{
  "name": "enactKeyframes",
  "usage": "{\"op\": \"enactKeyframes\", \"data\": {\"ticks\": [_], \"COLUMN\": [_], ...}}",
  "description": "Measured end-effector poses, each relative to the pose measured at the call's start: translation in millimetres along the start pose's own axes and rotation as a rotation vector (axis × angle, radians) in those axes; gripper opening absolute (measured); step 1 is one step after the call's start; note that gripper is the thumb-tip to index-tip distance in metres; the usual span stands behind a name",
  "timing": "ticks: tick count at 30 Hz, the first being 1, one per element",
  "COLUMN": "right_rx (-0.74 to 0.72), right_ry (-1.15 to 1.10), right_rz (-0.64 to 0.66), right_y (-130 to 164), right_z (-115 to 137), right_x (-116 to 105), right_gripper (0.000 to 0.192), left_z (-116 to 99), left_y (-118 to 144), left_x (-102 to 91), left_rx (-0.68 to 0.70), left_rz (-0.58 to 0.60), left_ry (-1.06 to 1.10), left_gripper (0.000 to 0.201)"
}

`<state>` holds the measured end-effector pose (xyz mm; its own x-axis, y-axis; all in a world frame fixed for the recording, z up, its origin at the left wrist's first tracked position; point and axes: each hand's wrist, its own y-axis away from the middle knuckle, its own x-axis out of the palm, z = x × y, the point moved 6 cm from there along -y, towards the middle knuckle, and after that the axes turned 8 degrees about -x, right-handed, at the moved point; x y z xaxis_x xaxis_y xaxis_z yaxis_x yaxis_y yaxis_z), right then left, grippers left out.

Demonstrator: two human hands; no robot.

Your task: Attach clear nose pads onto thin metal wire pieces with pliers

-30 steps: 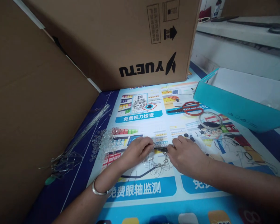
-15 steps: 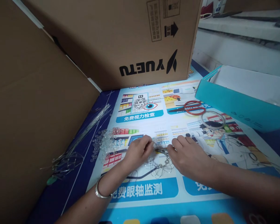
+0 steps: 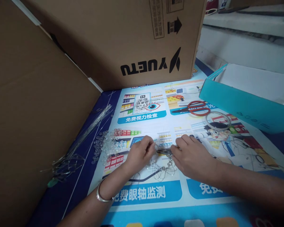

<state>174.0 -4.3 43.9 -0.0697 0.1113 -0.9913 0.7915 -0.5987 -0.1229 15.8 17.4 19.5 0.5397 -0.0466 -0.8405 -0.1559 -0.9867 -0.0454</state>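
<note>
My left hand (image 3: 142, 151), closed in a pinch, has a thin wire between its fingertips. From the other side my right hand (image 3: 191, 154) is wrapped round a pair of pliers (image 3: 164, 152), with only the dark, narrow jaws showing. The jaws point left and reach close to my left fingertips. Just below the jaws, a beaded wire piece (image 3: 164, 168) with clear beads and thin looping strands lies between my hands. Left of my left hand is a spread of clear beads (image 3: 109, 145) on the printed sheet.
Red-handled scissors (image 3: 194, 108) and a ring-shaped coil (image 3: 218, 121) lie behind my right hand. A teal box (image 3: 246, 104) stands at right. Cardboard walls (image 3: 104, 37) rise behind and at left. A bundle of thin wires (image 3: 92, 126) lies on the left; small pieces (image 3: 142, 105) lie farther back.
My right hand has shifted slightly, and more of the pliers' jaws shows between my hands. My left hand has hardly moved. The view has tilted a little.
</note>
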Motion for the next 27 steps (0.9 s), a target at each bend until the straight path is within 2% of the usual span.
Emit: {"op": "enactKeyframes", "data": {"ticks": [10,23,27], "right_rx": [0.002,-0.051,-0.041], "right_ry": [-0.002,-0.011,-0.013], "right_rz": [-0.009,0.002,0.010], "right_y": [-1.8,1.0,1.1], "right_z": [-1.7,-2.3,-2.6], "right_x": [-0.6,12.2,11.4], "right_gripper": [0.024,0.020,0.019], "left_z": [0.8,1.1,-1.1], "left_y": [0.6,0.5,1.3], "left_x": [1.2,4.0,3.7], "left_rx": [0.054,0.154,0.195], "left_rz": [0.033,0.085,0.056], "left_ry": [0.018,0.045,0.008], "left_gripper": [0.009,0.007,0.008]}}
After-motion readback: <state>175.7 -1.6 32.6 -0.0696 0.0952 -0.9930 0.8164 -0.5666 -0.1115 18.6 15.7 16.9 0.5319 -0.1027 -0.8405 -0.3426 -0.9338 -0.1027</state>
